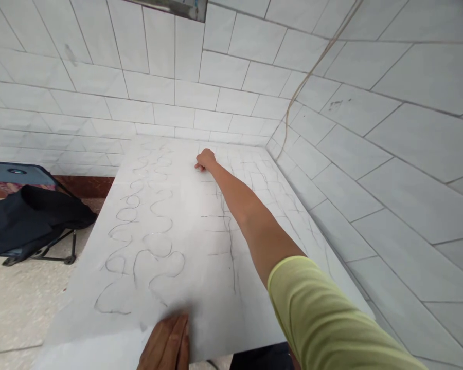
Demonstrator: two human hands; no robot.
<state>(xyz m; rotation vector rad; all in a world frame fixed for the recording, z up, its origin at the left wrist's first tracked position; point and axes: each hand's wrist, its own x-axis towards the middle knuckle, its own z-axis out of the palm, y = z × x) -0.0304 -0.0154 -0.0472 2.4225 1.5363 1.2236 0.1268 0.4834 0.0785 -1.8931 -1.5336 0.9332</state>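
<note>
A large white sheet [193, 277] covers the flat surface in front of me, drawn over with thin dark lines. Curved loops and waves run down its left half; a grid of crossing strokes fills the right. My right hand [206, 158] reaches far across and rests on the sheet near its back edge. Its fingers are closed in a pinch, and whatever they hold is too small to make out. At the near edge, my left hand [167, 343] lies with its fingers flat on the sheet, close together, partly cut off by the frame.
White tiled walls [154, 90] meet in a corner behind and to the right of the surface. A thin cable [308, 74] hangs down that corner. To the left stands a folding chair [15, 174] with dark cloth [42, 216] on it, on a speckled floor [19, 298].
</note>
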